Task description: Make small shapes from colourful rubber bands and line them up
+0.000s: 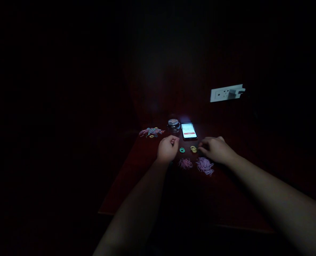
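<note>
My left hand (167, 149) rests on the dark red table, fingers curled in; whatever they may hold is hidden. Right of it lies a little group of green rubber bands (182, 150). My right hand (214, 149) hovers beside some yellow rubber bands (193, 149), its thumb and forefinger slightly apart and nothing visible between them. Nearer to me are a heap of pink rubber bands (185, 163) and a larger heap of purple rubber bands (205, 166). A mixed-colour pile of rubber bands (152, 132) sits beyond my left hand.
Behind the hands stands a lidded clear jar (173, 126), with a lit phone (189, 131) lying to its right. A white wall socket (226, 93) with a plug in it is at the back right. The table (131, 177) has its left edge in view; the surroundings are very dark.
</note>
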